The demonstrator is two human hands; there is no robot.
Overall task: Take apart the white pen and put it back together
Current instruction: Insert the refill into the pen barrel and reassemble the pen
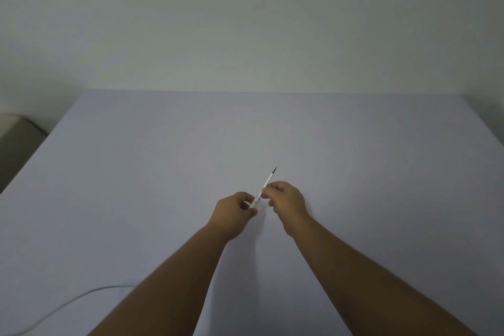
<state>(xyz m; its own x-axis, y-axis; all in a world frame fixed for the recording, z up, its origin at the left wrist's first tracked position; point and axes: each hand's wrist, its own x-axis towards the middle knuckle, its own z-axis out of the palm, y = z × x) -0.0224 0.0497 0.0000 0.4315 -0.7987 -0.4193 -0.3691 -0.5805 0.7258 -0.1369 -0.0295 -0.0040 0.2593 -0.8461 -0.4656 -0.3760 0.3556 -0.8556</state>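
Note:
A slim white pen (267,180) with a dark tip points up and to the right, held above the pale table (163,172). My left hand (234,213) pinches its lower end. My right hand (286,200) grips the barrel a little higher up, fingers curled around it. The two hands are close together, almost touching, near the table's middle. Part of the barrel is hidden between the fingers, so I cannot tell whether the pen is in one piece or in separate parts.
A thin white cable (62,305) curves across the table's near left corner. A beige object (16,131) sits beyond the table's left edge. A plain wall stands behind the table's far edge.

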